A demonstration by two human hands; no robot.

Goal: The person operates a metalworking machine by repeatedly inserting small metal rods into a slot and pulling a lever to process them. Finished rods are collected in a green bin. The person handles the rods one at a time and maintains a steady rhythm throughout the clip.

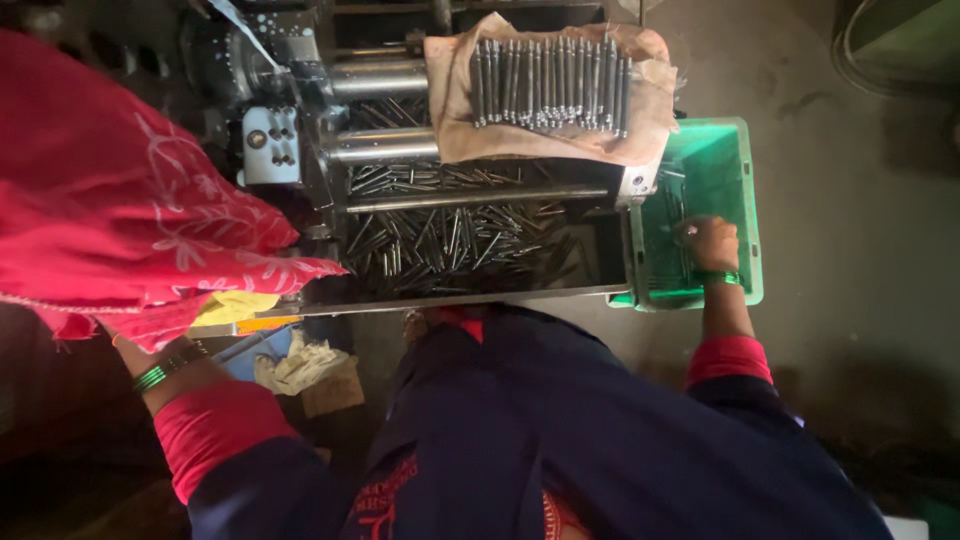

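Observation:
My right hand (712, 243) is down inside a green plastic crate (748, 200) at the right. Its fingers are curled around what look like a few metal pins (680, 215) lying in the crate. My left forearm (170, 372), with a red sleeve and green bangles, reaches up at the lower left. A red patterned cloth (120, 200) covers that hand. Between my arms stands a dark machine with two steel rollers (380, 78). Its tray (600, 255) holds a loose heap of pins (440, 235). A neat row of pins (550, 85) lies on brown paper (455, 120) on top.
A yellow cloth (235, 307) and a crumpled pale rag (295, 362) sit by a blue object and a cardboard piece at lower left. Grey concrete floor (860, 230) lies right of the crate. My dark blue clothing fills the bottom centre.

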